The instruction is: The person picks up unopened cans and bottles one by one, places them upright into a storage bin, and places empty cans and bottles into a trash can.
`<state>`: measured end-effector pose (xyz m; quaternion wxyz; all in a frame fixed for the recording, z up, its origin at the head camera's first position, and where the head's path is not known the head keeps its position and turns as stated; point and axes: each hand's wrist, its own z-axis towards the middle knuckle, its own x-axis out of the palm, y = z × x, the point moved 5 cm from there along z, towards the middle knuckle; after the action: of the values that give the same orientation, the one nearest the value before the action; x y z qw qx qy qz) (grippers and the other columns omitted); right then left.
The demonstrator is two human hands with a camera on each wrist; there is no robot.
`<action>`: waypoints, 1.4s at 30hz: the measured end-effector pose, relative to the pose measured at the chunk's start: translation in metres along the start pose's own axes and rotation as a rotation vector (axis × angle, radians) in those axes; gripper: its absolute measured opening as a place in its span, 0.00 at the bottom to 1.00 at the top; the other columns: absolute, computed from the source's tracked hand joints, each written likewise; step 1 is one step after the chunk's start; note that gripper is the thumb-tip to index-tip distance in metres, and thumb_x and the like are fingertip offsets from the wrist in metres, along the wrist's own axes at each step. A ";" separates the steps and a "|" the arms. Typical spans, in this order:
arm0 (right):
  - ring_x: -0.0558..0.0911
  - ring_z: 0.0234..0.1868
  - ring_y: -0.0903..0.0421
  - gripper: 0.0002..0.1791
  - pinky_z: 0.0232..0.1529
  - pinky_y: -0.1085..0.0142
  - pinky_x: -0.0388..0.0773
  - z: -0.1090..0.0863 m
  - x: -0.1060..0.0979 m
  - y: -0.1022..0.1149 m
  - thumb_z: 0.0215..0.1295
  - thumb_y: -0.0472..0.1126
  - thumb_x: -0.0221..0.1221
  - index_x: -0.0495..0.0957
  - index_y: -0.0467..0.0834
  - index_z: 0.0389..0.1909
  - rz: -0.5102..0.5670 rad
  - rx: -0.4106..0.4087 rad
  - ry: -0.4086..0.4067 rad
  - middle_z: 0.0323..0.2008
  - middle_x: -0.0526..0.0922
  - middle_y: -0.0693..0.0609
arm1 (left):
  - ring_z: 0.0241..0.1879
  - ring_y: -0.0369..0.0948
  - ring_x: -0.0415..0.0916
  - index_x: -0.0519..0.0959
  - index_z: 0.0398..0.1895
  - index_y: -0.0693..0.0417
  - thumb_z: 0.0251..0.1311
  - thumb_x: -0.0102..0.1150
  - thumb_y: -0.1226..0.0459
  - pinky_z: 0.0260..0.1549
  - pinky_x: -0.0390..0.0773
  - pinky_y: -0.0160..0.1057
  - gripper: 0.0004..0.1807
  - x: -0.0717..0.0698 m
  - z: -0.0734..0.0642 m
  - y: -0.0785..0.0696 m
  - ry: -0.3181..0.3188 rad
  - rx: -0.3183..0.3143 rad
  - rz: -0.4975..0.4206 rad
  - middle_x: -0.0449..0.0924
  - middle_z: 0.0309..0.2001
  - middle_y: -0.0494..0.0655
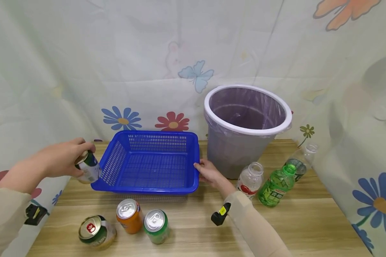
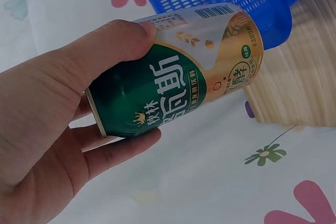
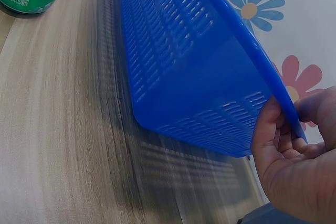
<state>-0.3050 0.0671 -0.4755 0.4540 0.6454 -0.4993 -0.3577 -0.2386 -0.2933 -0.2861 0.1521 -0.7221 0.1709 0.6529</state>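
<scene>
My left hand (image 1: 65,157) grips a green, white and gold drink can (image 2: 173,72) at the left edge of a blue plastic basket (image 1: 157,167). In the left wrist view the thumb lies along one side of the can and fingers curl under the other. At the basket's right rim my right hand (image 1: 209,173) pinches the edge between thumb and fingers, clearly seen in the right wrist view. The basket holds nothing. In front of it stand a green and gold can (image 1: 96,232), an orange can (image 1: 129,216) and a green can (image 1: 156,226).
A grey bin (image 1: 234,150) with a white rim and a clear liner stands right of the basket. Beside it are a clear bottle with a red label (image 1: 250,180), a green bottle (image 1: 277,185) and another clear bottle (image 1: 302,160). A flowered cloth (image 1: 141,71) hangs behind the wooden table (image 1: 193,228).
</scene>
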 end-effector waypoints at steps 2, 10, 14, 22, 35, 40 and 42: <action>0.78 0.48 0.42 0.17 0.38 0.60 0.80 0.000 0.000 -0.001 0.71 0.39 0.44 0.64 0.33 0.55 -0.001 0.001 0.001 0.50 0.73 0.34 | 0.27 0.37 0.66 0.70 0.47 0.54 0.36 0.74 0.63 0.23 0.71 0.35 0.31 0.000 0.004 -0.003 0.005 0.010 0.001 0.69 0.36 0.47; 0.78 0.48 0.43 0.19 0.41 0.58 0.80 -0.004 0.000 0.001 0.71 0.39 0.44 0.63 0.32 0.56 -0.013 -0.004 0.017 0.50 0.74 0.35 | 0.26 0.39 0.65 0.71 0.45 0.54 0.35 0.73 0.63 0.24 0.70 0.36 0.30 0.002 0.018 -0.010 -0.006 0.049 0.004 0.70 0.36 0.48; 0.78 0.47 0.42 0.19 0.41 0.58 0.80 -0.005 -0.001 0.002 0.71 0.39 0.44 0.63 0.31 0.57 -0.014 0.000 0.021 0.49 0.75 0.36 | 0.28 0.40 0.66 0.72 0.46 0.54 0.35 0.73 0.64 0.25 0.72 0.38 0.30 0.004 0.024 -0.015 -0.006 0.056 0.005 0.71 0.37 0.49; 0.80 0.44 0.45 0.17 0.37 0.61 0.81 0.000 -0.001 -0.002 0.71 0.39 0.44 0.64 0.33 0.54 -0.016 -0.002 0.006 0.49 0.75 0.35 | 0.27 0.39 0.66 0.72 0.46 0.54 0.37 0.73 0.63 0.24 0.71 0.36 0.29 0.009 0.037 -0.019 0.034 0.057 -0.002 0.69 0.35 0.48; 0.81 0.36 0.54 0.15 0.35 0.63 0.81 0.002 0.000 -0.003 0.71 0.38 0.44 0.65 0.34 0.53 0.009 -0.013 0.000 0.47 0.75 0.36 | 0.27 0.40 0.67 0.71 0.46 0.52 0.38 0.73 0.63 0.23 0.71 0.37 0.28 0.021 0.061 -0.022 0.096 0.031 -0.007 0.68 0.33 0.46; 0.81 0.36 0.54 0.15 0.34 0.63 0.80 0.002 0.000 -0.002 0.70 0.38 0.45 0.65 0.34 0.53 0.011 -0.011 -0.009 0.47 0.75 0.36 | 0.28 0.41 0.67 0.71 0.46 0.52 0.40 0.72 0.63 0.23 0.73 0.38 0.27 0.027 0.068 -0.022 0.105 0.039 -0.005 0.69 0.35 0.48; 0.81 0.36 0.53 0.15 0.35 0.62 0.80 0.002 0.000 -0.002 0.70 0.38 0.45 0.65 0.34 0.53 0.008 -0.012 -0.009 0.48 0.75 0.36 | 0.28 0.41 0.68 0.71 0.47 0.51 0.40 0.71 0.63 0.24 0.73 0.38 0.27 0.029 0.070 -0.022 0.108 0.033 -0.009 0.70 0.36 0.48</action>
<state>-0.3061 0.0669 -0.4780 0.4573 0.6390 -0.5017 -0.3617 -0.2888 -0.2444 -0.3221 0.1577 -0.7543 0.1862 0.6095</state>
